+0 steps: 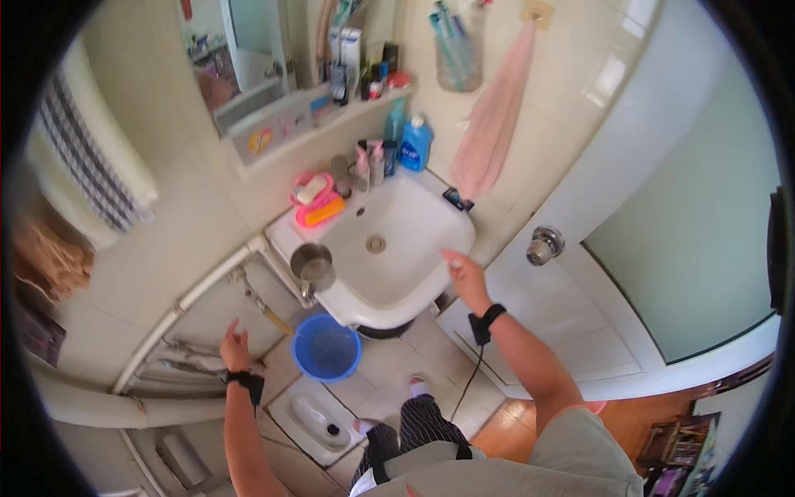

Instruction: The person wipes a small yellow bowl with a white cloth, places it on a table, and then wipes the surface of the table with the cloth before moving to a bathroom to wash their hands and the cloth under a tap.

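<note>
My right hand [466, 276] hangs over the right front rim of a white washbasin [397, 261], fingers partly curled and the index finger pointing out, with nothing in it. Lower left, my left hand [235, 349] is raised in the air beside the wall pipes, fingers apart and nothing held. Between the hands, a metal cup with a handle [312, 264] stands on the basin's left corner. A blue plastic basin [327, 346] is on the floor, below and left of the washbasin. A pink soap dish [302, 214] holds a pale soap bar and an orange item.
Pump bottles [372, 164] and a blue bottle [415, 144] line the basin's back edge, under a mirror shelf [279, 133]. A pink towel [497, 118] hangs on the wall. A white door with a round knob [545, 245] stands at right. A squat toilet [317, 422] is set in the floor.
</note>
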Action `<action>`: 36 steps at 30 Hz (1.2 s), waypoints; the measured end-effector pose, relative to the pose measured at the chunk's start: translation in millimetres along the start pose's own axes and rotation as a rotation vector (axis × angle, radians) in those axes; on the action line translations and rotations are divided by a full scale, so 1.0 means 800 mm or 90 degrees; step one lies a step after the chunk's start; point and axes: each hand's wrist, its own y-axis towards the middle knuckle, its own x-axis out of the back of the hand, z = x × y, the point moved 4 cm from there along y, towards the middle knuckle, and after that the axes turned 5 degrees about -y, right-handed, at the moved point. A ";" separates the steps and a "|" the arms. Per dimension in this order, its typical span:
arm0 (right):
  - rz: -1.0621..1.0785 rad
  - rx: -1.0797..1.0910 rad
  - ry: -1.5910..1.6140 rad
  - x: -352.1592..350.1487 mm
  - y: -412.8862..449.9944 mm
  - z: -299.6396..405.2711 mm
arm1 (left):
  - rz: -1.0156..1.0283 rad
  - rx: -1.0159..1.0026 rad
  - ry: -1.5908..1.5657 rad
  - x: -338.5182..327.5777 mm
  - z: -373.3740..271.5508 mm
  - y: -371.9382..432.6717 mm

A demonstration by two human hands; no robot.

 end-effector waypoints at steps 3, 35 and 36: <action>-0.228 0.063 0.095 0.049 0.085 -0.043 | -0.007 0.218 0.112 0.027 -0.005 -0.033; -0.193 0.306 0.761 0.243 0.162 0.233 | 0.113 -0.064 -0.650 -0.004 -0.345 -0.196; -0.203 0.274 0.728 0.237 0.179 0.218 | 0.144 -0.094 -0.655 -0.013 -0.362 -0.192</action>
